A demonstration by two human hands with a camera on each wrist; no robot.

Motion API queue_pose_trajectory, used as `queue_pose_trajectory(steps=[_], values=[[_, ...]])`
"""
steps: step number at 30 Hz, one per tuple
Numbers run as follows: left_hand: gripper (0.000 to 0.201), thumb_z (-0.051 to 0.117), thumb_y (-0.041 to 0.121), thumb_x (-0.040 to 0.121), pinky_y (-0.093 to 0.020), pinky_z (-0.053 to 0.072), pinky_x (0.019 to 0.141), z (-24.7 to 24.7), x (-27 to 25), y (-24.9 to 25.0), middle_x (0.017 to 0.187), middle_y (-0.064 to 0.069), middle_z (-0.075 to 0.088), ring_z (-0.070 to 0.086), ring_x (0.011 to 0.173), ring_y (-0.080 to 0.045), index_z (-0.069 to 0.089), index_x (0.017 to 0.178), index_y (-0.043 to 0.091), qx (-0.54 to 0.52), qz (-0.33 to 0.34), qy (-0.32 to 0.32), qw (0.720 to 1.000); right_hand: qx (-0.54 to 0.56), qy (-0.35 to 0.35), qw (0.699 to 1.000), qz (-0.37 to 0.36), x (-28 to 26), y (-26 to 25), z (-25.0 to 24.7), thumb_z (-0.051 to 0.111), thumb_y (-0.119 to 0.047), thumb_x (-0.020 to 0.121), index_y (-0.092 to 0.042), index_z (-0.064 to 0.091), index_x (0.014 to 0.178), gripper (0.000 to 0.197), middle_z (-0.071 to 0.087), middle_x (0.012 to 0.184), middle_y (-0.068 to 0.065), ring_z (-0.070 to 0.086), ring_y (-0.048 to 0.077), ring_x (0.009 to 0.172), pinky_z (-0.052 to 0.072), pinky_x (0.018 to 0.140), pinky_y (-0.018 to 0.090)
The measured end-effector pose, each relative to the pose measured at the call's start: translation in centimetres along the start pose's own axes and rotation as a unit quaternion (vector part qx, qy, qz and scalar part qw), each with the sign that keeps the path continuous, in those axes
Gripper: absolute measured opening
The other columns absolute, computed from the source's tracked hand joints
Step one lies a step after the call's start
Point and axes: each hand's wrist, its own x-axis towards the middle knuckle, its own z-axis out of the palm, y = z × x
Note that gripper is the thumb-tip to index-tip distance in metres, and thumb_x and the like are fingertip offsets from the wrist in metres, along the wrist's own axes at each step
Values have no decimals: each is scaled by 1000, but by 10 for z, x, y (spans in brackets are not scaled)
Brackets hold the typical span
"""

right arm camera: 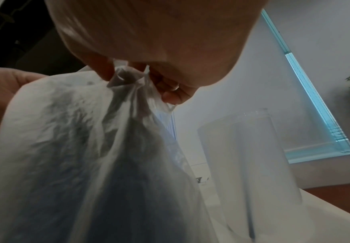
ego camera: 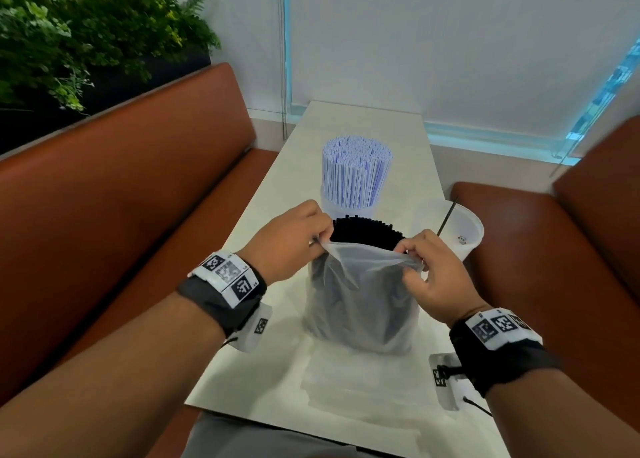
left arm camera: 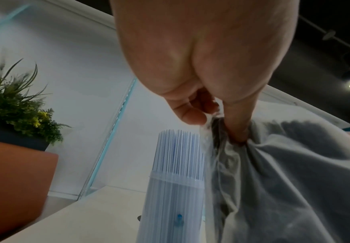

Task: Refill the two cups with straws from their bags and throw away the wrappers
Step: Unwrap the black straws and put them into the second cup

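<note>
A frosted plastic bag [ego camera: 360, 305] stands upright on the table, full of black straws [ego camera: 367, 236] whose tips poke out of its open mouth. My left hand [ego camera: 320, 237] pinches the bag's left rim [left arm camera: 213, 129]. My right hand [ego camera: 408, 253] pinches the right rim [right arm camera: 128, 78]. Behind the bag a clear cup [ego camera: 346, 211] is packed with white and blue straws [ego camera: 356, 170] [left arm camera: 178, 154]. To the right a second clear cup [ego camera: 457, 229] [right arm camera: 251, 156] holds one black straw [ego camera: 448, 216].
An empty clear wrapper [ego camera: 363, 385] lies flat on the white table [ego camera: 263, 364] in front of the bag. Brown bench seats [ego camera: 138, 222] flank the table on both sides. A planter with green foliage [ego camera: 86, 34] sits behind the left bench.
</note>
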Motion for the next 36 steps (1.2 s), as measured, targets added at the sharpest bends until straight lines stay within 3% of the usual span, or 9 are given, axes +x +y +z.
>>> queue_pose_trajectory(steps=[4,8,15,20,23,28,32,34,36], values=[[24,64,11,91,-11,43,78,-7,-7,-9,107,16,53,56,87,-3,67,103,31,-62,6,-42,997,-23,33,999,4,-4,6,0,58,-18,76,-32,70,99,30,51,92,-14,57,12,87,43,75,17],[28,59,4,94,-4,35,76,-13,-8,-15,111,11,59,50,89,10,70,109,25,-20,16,-30,999,-37,80,996,-20,-3,9,5,74,-4,82,-25,77,105,31,50,89,-8,56,11,83,41,76,11],[12,61,6,92,-36,47,77,0,-4,-9,101,1,56,53,94,-19,63,97,16,50,44,6,998,-37,72,997,2,4,11,7,79,-13,84,-32,72,116,37,48,90,-17,54,6,85,41,77,10],[22,58,4,93,-34,48,81,1,-2,-14,108,6,55,52,97,-15,64,105,21,31,50,-5,998,-25,64,998,10,6,11,1,81,-13,82,-36,72,100,31,47,86,-18,53,-1,82,38,75,5],[19,60,2,90,-38,50,73,3,-4,-13,101,2,56,51,91,-19,64,100,18,63,71,26,995,-23,64,998,8,7,9,3,80,-8,80,-46,58,80,44,48,87,-25,51,0,78,37,70,7],[18,65,-1,82,-43,50,67,17,-14,-5,94,-5,59,53,85,-27,64,95,11,95,107,63,988,-66,66,996,-15,1,10,12,76,0,78,-41,52,75,48,50,85,-12,51,8,75,37,65,11],[38,71,43,82,-20,42,87,29,-29,-6,113,11,56,46,103,-9,59,111,22,-5,70,40,997,-60,82,992,-69,-12,8,17,76,-21,74,-21,66,88,18,49,92,-8,54,11,81,45,72,20],[49,69,61,78,-12,37,84,33,-32,-2,110,15,52,44,102,-6,57,108,25,-22,39,56,997,-68,82,992,-74,-15,8,21,79,-43,71,-14,69,95,39,48,95,-5,54,15,84,48,76,27],[44,72,57,78,-16,41,77,40,-33,4,104,9,52,48,95,-11,58,98,20,-6,28,100,995,-83,97,989,-78,-16,8,24,79,-56,67,-13,69,91,50,47,94,-4,51,17,84,47,74,32]])
